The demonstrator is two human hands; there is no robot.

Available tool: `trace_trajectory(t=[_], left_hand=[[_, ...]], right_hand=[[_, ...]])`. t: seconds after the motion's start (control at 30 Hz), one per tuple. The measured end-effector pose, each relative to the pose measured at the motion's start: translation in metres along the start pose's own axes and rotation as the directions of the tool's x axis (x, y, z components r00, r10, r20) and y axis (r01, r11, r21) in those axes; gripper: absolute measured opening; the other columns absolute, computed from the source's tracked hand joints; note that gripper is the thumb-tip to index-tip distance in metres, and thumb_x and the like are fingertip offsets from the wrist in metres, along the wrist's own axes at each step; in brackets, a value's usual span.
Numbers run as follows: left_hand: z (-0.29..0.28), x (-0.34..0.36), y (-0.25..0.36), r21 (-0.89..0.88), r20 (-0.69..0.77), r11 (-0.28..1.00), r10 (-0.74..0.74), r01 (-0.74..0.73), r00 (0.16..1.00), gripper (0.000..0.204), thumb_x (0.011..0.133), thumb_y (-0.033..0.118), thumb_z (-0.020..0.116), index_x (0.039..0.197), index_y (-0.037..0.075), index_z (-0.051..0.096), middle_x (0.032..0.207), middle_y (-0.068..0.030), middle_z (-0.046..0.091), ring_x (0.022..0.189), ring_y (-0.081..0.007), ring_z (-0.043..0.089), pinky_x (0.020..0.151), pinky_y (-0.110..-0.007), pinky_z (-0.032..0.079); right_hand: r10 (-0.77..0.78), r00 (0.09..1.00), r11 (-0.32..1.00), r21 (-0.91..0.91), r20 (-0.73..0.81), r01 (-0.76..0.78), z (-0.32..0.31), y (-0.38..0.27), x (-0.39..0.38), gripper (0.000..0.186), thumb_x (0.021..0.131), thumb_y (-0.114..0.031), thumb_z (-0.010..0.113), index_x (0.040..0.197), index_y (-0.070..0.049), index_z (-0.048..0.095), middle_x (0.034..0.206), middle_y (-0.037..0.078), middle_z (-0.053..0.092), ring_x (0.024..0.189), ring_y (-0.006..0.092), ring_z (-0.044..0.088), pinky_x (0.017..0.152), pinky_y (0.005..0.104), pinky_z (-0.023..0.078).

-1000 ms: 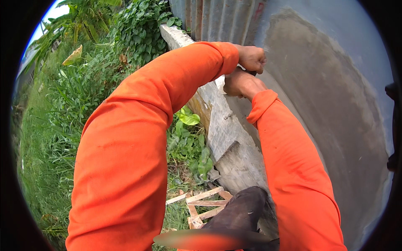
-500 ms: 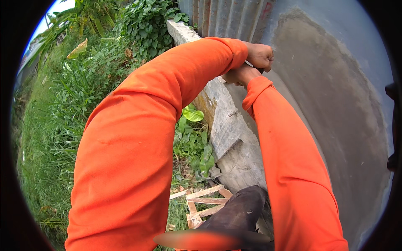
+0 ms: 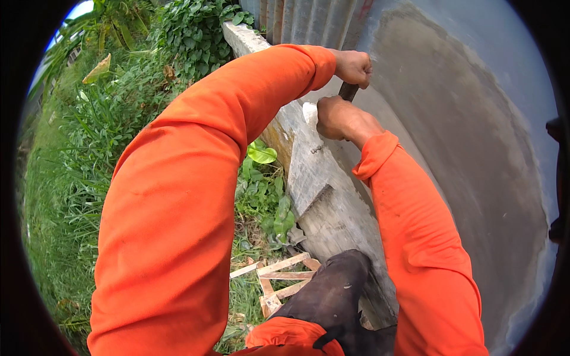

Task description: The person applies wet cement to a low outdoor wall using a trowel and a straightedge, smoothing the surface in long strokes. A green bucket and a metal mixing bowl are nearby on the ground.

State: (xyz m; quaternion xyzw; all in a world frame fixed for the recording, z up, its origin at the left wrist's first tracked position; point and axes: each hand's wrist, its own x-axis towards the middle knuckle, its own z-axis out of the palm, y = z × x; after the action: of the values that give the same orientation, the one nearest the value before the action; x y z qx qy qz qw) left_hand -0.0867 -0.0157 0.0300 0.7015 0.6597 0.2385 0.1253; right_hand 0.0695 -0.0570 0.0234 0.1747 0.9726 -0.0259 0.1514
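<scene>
Both my arms, in orange sleeves, reach over the top of a concrete wall (image 3: 323, 210). My left hand (image 3: 355, 68) is closed round the upper end of a dark bar-like handle (image 3: 348, 91). Just below it, my right hand (image 3: 339, 120) grips the same handle. A small white piece (image 3: 309, 114) shows beside my right knuckles, at the wall's edge; whether it belongs to the held tool I cannot tell. The far end of the tool is hidden. Right of the wall lies a smooth grey cement surface (image 3: 463, 148).
Grass and leafy plants (image 3: 59, 207) fill the left side. A corrugated metal sheet (image 3: 309, 21) stands beyond the wall's far end. Wooden slats (image 3: 282, 274) lie on the grass below. My dark-clothed leg (image 3: 320, 285) is against the wall.
My hands have drawn a little apart, so more of the dark handle shows between them. My left hand is higher and further left in the view than half a second ago.
</scene>
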Motion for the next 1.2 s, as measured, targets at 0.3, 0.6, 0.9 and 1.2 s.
trace_trajectory(t=[0.3, 0.6, 0.9, 1.2], left_hand=[[-0.002, 0.004, 0.0, 0.008, 0.046, 1.0, -0.004, 0.003, 0.999, 0.016, 0.084, 0.014, 0.073, 0.075, 0.002, 0.066, 0.072, -0.0066, 0.066, 0.071, -0.0189, 0.061, 0.068, -0.039, 0.051], [0.001, 0.001, -0.002, -0.011, 0.029, 1.0, -0.029, 0.029, 0.999, 0.017, 0.084, 0.013, 0.071, 0.072, 0.003, 0.063, 0.067, -0.0044, 0.061, 0.064, -0.0165, 0.057, 0.059, -0.039, 0.048], [0.006, 0.002, -0.001, -0.015, -0.017, 1.0, -0.012, 0.012, 1.0, 0.018, 0.081, 0.013, 0.073, 0.07, 0.003, 0.062, 0.067, -0.0038, 0.058, 0.067, -0.0177, 0.055, 0.064, -0.038, 0.047], [0.002, 0.006, 0.002, 0.04, -0.009, 0.999, -0.032, 0.033, 0.999, 0.02, 0.082, 0.013, 0.074, 0.071, 0.002, 0.062, 0.069, -0.0049, 0.061, 0.068, -0.018, 0.057, 0.065, -0.039, 0.049]], right_hand=[[-0.085, 0.983, 0.996, 0.016, -0.164, 0.089, 0.015, 0.018, 0.017, 0.028, 0.093, -0.006, 0.057, 0.109, 0.007, 0.075, 0.102, 0.027, 0.077, 0.098, 0.0402, 0.077, 0.086, 0.0519, 0.06], [0.105, 0.995, 0.973, 0.205, -0.004, -0.102, -0.014, -0.004, 0.067, 0.037, 0.098, -0.016, 0.055, 0.13, -0.005, 0.072, 0.134, 0.019, 0.073, 0.122, 0.0335, 0.072, 0.108, 0.0499, 0.053], [-0.029, 0.994, 1.0, -0.014, -0.103, 0.028, 0.024, 0.016, -0.029, 0.024, 0.094, -0.008, 0.061, 0.101, 0.012, 0.072, 0.104, 0.031, 0.076, 0.097, 0.046, 0.076, 0.084, 0.0541, 0.06], [-0.112, 0.962, 0.994, -0.023, -0.248, 0.11, 0.039, 0.048, -0.108, 0.023, 0.093, -0.006, 0.059, 0.084, 0.013, 0.069, 0.086, 0.035, 0.07, 0.088, 0.0515, 0.072, 0.084, 0.0569, 0.057]])
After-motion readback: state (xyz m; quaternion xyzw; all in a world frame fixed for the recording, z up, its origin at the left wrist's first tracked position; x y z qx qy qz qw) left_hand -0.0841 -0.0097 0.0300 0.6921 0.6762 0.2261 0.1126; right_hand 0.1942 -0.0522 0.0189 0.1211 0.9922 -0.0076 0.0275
